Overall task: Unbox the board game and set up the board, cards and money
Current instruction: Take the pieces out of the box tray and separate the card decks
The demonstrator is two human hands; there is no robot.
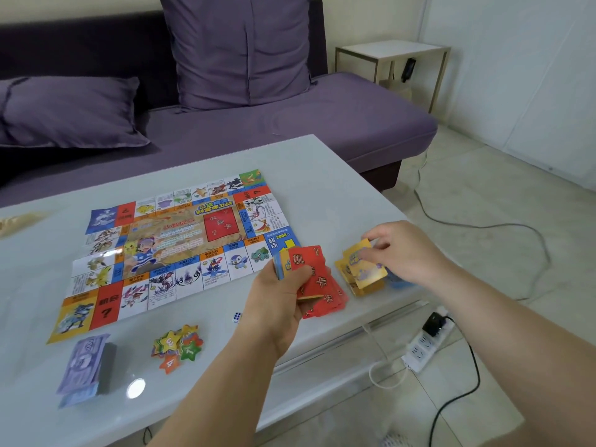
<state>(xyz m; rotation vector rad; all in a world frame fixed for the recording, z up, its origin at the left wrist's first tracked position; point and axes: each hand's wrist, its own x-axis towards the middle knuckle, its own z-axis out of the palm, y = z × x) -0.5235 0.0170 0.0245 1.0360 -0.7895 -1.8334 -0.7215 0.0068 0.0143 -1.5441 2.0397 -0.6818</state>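
**Nearest: left hand [280,295] clamped on red cards [314,279], right hand [400,250] on a yellow card [364,266]**

Fingers curled round a fan of red cards, just off the near-right corner of the board [180,246]. Further right, yellow card pinched above a small yellow pile [358,287] on the worktop [322,175]. Board unfolded flat, mid-worktop. Along its front edge: money stack [85,362], star tokens [177,345], a die [237,317].

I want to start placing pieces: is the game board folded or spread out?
Spread out. The board lies flat on the table, squares showing along all four sides.
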